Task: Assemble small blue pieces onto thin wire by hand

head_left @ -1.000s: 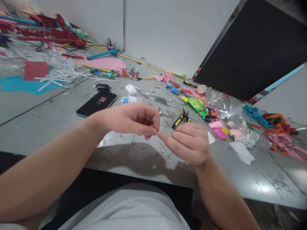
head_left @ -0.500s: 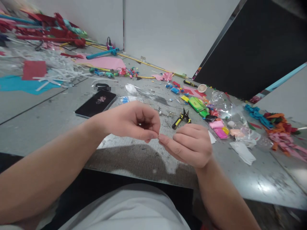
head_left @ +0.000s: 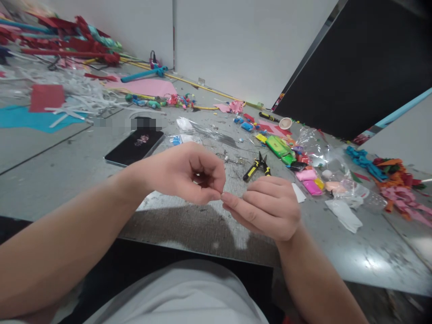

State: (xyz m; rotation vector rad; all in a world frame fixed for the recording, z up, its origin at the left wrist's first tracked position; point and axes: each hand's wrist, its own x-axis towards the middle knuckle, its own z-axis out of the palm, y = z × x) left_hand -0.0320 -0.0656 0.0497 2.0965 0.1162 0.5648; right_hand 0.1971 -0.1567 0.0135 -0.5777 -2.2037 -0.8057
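My left hand [head_left: 182, 173] and my right hand [head_left: 266, 207] meet fingertip to fingertip just above the near edge of the grey table [head_left: 50, 180]. Both are curled, with thumbs and forefingers pinched together at the meeting point. Whatever may lie between the fingertips is too small to make out. Small yellow-handled pliers [head_left: 255, 166] lie on the table just behind my right hand. A black phone [head_left: 135, 144] rests flat behind my left wrist.
A green packet [head_left: 278, 149], pink and yellow clay pieces [head_left: 308, 181] and clear plastic bags [head_left: 317, 150] lie to the right. Coloured paper strips [head_left: 398, 189] pile at the far right. Red, blue and white paper scraps [head_left: 47, 101] cover the back left.
Both hands have sunk slightly and stayed pinched together; the left fingers have curled a little tighter. Nothing on the table has moved.
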